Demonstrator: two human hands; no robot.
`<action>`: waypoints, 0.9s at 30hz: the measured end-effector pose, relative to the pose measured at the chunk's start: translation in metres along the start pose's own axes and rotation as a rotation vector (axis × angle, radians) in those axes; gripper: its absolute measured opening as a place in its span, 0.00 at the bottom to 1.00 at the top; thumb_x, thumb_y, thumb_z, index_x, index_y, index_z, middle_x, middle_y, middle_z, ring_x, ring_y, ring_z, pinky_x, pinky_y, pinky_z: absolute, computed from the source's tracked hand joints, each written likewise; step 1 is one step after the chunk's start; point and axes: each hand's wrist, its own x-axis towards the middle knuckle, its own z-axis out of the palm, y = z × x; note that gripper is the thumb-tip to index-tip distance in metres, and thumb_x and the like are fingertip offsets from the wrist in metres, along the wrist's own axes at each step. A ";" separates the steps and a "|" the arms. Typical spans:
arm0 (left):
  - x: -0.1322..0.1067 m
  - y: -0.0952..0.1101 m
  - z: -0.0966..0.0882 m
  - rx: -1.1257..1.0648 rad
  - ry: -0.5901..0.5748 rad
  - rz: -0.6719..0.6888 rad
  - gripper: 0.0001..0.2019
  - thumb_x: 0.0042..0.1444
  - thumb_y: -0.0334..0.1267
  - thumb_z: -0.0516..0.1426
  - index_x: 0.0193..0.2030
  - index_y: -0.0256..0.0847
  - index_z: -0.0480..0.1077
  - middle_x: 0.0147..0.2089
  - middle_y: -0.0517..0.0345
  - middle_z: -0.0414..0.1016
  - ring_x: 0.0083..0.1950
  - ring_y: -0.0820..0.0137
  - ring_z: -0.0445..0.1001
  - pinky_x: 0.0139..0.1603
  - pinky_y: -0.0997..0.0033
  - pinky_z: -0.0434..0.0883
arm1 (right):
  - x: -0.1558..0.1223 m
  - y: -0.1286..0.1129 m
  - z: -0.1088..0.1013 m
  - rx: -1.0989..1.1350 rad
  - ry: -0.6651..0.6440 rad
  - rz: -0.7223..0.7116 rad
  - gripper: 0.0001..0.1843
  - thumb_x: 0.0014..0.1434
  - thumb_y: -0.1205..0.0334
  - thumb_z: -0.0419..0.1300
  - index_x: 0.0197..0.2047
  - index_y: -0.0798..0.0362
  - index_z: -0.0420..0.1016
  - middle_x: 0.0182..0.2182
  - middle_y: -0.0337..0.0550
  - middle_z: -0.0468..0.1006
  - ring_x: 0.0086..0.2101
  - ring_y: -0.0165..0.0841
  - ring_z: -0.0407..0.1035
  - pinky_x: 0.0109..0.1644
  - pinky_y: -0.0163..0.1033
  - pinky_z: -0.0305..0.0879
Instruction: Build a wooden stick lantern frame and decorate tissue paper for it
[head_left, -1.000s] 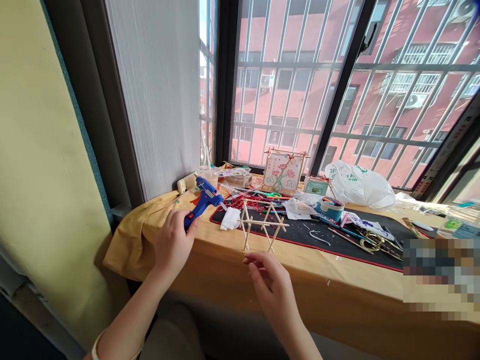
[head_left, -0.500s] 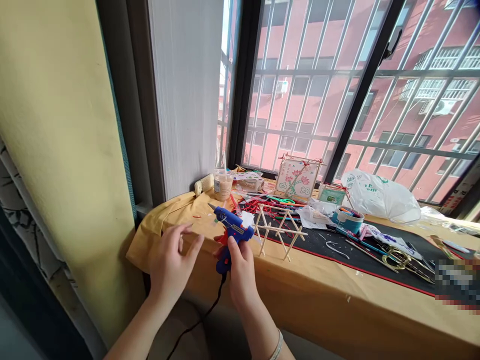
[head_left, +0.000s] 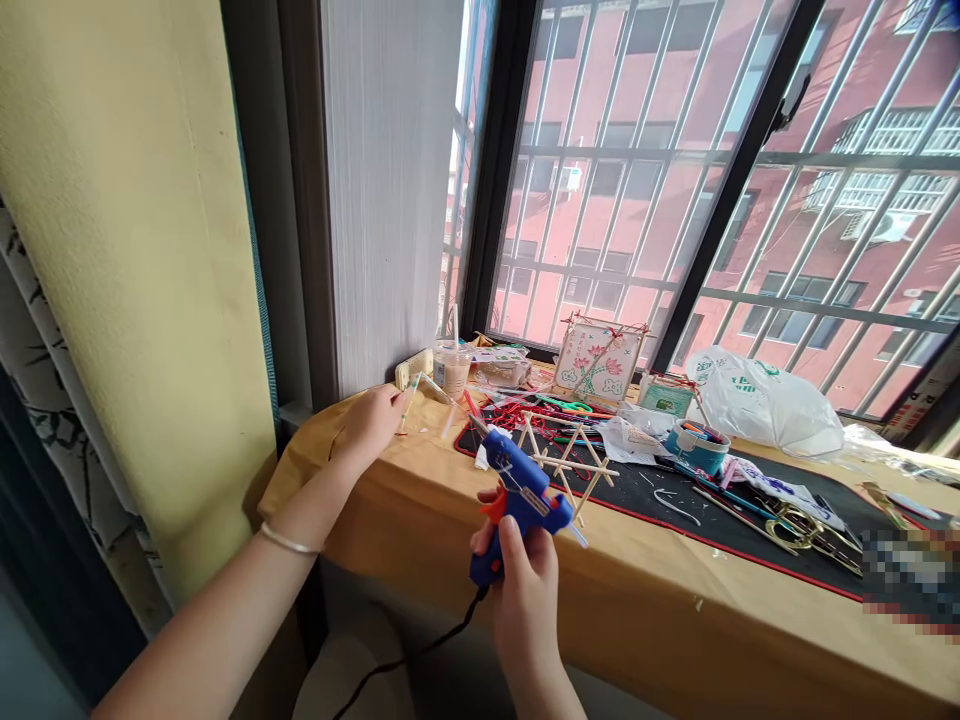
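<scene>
My right hand (head_left: 521,565) grips a blue hot glue gun (head_left: 521,480) around its handle, fingers by the orange trigger, the nozzle pointing up and left. A clear glue stick (head_left: 577,535) pokes out of its rear end. Behind the gun, a small frame of wooden sticks (head_left: 592,467) stands on the table edge, partly covered. On the left, my left hand (head_left: 375,425) is closed at the fingertips near a plastic cup with a straw (head_left: 452,370). A thin, bent, pale strip (head_left: 411,400) shows at those fingertips; its kind is unclear.
A black mat (head_left: 637,500) carries red cord, a blue tub of pens (head_left: 697,447), scissors (head_left: 799,525) and scraps. Behind stand a framed flower picture (head_left: 596,360) and a white plastic bag (head_left: 761,400). The gun's black cord (head_left: 420,650) hangs down past the table.
My left hand has moved up and away from beside the gun to the far left of the table, its fingers closing. The glue gun has shifted right and lower in view.
</scene>
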 end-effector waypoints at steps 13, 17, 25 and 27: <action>-0.043 -0.003 -0.020 -0.326 0.226 0.145 0.16 0.61 0.39 0.44 0.44 0.34 0.70 0.47 0.45 0.70 0.51 0.61 0.68 0.54 0.63 0.63 | -0.044 -0.006 -0.055 -0.012 0.103 0.001 0.15 0.55 0.52 0.59 0.33 0.57 0.73 0.31 0.47 0.77 0.16 0.21 0.59 0.21 0.31 0.59; -0.112 0.037 -0.035 -0.510 0.004 0.230 0.16 0.56 0.49 0.50 0.39 0.42 0.73 0.39 0.55 0.76 0.40 0.66 0.73 0.40 0.73 0.70 | -0.052 -0.003 -0.051 0.108 0.065 0.028 0.13 0.56 0.53 0.58 0.34 0.56 0.72 0.30 0.46 0.78 0.16 0.21 0.60 0.21 0.31 0.61; -0.176 0.091 -0.024 -1.116 -0.527 -0.067 0.15 0.50 0.49 0.57 0.32 0.38 0.72 0.28 0.59 0.71 0.31 0.72 0.65 0.31 0.76 0.63 | -0.061 -0.011 -0.026 0.141 0.109 0.068 0.15 0.54 0.50 0.60 0.31 0.56 0.71 0.26 0.44 0.77 0.14 0.21 0.56 0.18 0.30 0.59; -0.174 0.079 -0.018 -1.125 -0.446 -0.165 0.16 0.48 0.51 0.59 0.26 0.37 0.70 0.23 0.62 0.66 0.26 0.75 0.61 0.25 0.77 0.60 | -0.062 -0.013 -0.026 0.154 0.107 0.062 0.15 0.53 0.50 0.60 0.32 0.55 0.71 0.26 0.44 0.77 0.14 0.20 0.56 0.18 0.30 0.59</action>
